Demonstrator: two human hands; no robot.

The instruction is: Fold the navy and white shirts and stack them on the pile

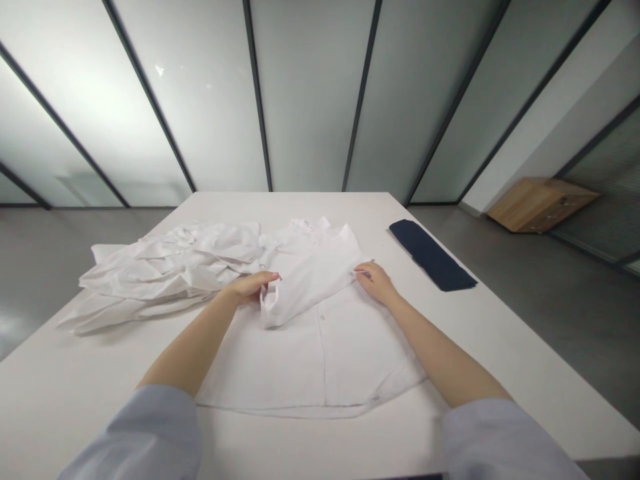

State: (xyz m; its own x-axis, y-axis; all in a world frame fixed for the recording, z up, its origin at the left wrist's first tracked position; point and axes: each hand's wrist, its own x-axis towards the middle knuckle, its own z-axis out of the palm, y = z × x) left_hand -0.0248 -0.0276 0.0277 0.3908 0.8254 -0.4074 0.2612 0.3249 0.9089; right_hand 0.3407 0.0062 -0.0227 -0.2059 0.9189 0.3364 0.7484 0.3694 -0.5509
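Note:
A white button-front shirt (295, 373) lies spread on the table, its collar toward the far side and its hem toward me. One sleeve is folded across the chest, with the cuff near the left side. My left hand (253, 287) is closed at that cuff, thumb on top, the other fingers partly hidden behind the fabric. At the shirt's right edge, my right hand (373, 277) pinches the fabric near the shoulder end of the folded sleeve.
A loose heap of white garments (175, 267) lies to the left on the white table (510, 353). Dark navy folded cloth (433, 257) rests near the right edge. A wooden cabinet (540, 203) stands on the floor at the far right, beyond the table.

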